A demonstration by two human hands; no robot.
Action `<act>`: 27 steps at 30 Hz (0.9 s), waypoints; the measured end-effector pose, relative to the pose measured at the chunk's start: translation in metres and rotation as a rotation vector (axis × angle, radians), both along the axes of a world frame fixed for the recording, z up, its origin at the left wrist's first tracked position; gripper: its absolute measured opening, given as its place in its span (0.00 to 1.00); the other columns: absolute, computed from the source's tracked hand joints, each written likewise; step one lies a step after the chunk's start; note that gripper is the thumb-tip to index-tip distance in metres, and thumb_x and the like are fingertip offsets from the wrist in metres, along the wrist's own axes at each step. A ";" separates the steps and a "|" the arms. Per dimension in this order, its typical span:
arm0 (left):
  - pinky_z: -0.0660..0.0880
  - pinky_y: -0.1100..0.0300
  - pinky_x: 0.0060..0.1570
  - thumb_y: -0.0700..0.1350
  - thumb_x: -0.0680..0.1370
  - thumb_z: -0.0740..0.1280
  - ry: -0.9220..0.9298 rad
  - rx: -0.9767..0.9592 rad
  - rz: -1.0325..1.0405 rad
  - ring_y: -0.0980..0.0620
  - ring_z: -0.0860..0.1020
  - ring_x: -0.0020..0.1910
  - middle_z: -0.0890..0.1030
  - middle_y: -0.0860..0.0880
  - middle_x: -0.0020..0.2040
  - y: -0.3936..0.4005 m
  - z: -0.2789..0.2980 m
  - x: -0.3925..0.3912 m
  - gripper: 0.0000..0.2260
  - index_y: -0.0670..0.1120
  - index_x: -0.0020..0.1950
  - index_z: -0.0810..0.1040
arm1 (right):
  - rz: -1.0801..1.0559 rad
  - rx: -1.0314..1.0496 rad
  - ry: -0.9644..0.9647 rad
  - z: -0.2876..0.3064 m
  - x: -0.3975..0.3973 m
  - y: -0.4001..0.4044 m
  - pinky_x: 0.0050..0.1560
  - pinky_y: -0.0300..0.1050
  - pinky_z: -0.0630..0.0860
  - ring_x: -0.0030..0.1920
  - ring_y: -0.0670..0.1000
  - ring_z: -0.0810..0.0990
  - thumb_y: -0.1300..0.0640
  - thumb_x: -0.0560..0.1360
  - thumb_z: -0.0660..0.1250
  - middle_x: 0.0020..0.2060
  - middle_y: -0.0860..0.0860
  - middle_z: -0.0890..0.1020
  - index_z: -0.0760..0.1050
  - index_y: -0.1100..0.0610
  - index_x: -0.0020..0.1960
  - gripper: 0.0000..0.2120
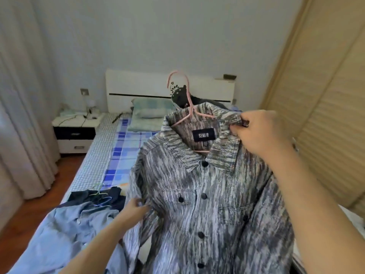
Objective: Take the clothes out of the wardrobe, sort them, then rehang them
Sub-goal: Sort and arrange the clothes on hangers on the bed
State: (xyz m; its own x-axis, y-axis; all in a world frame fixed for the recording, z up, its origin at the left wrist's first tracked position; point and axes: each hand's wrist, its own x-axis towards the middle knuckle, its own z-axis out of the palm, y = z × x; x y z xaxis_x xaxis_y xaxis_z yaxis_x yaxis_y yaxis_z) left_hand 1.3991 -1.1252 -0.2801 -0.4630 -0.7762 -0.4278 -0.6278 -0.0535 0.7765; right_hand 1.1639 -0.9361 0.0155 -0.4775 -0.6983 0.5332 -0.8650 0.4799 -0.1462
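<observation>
both hands [256,131] hold streaked shirt [207,204] on pink hanger [188,99].

One grey streaked shirt [207,204] held up, on one pink hanger [186,99]. Two hands in view: left hand [136,211], right hand [258,131]. Six dark buttons showing on the shirt: four down the front, one on each of two chest pockets. One label [203,134] inside the collar. One bed [102,155], one pillow [151,113], one headboard [138,86]. One nightstand [76,133] with two drawers. One pale blue garment [65,234] on the bed; dark clothes [94,196] beside it, number unclear. Two more hangers [102,196] on that pile.
</observation>
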 end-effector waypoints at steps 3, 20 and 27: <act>0.72 0.52 0.59 0.53 0.78 0.68 0.107 -0.204 0.107 0.42 0.75 0.63 0.75 0.41 0.66 0.007 0.060 -0.028 0.27 0.42 0.73 0.69 | 0.041 -0.038 -0.006 0.032 0.003 0.035 0.41 0.47 0.79 0.36 0.53 0.78 0.43 0.76 0.69 0.31 0.43 0.76 0.82 0.49 0.48 0.11; 0.62 0.51 0.45 0.48 0.82 0.53 0.464 -1.464 0.506 0.45 0.70 0.42 0.71 0.51 0.41 0.126 0.280 -0.035 0.08 0.50 0.45 0.67 | 0.468 -0.241 -0.023 0.121 -0.001 0.148 0.36 0.40 0.71 0.27 0.42 0.74 0.44 0.75 0.71 0.34 0.44 0.81 0.82 0.52 0.57 0.15; 0.59 0.54 0.46 0.44 0.81 0.53 0.288 -1.622 0.681 0.51 0.66 0.46 0.70 0.50 0.45 0.133 0.334 0.058 0.12 0.41 0.48 0.74 | 0.792 -0.275 -0.272 0.128 0.038 0.128 0.28 0.35 0.67 0.23 0.38 0.74 0.48 0.72 0.74 0.32 0.42 0.79 0.80 0.47 0.47 0.06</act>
